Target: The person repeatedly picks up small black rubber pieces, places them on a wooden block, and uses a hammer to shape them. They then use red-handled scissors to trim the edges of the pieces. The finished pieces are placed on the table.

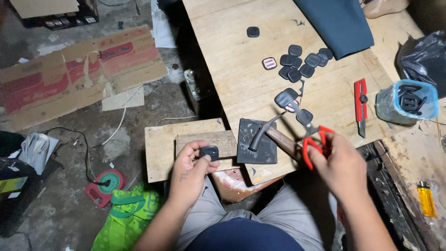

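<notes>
Left hand [193, 169] pinches a small dark pad [210, 152] over the lap while the right hand [337, 162] grips red scissors [312, 142], so probably best trimming slowly, close to the edge.

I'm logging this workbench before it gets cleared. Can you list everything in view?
dark rounded-square pieces: about a dozen, on the wooden table
dark cloth: one, table's far end
hammer: one, on a dark square pad
utility knife: one, red, table's right
blue tub: one, right edge
lighter: one, yellow, lower right
cardboard: flattened, on the floor
left hand: holds one dark piece
right hand: holds red scissors
</notes>
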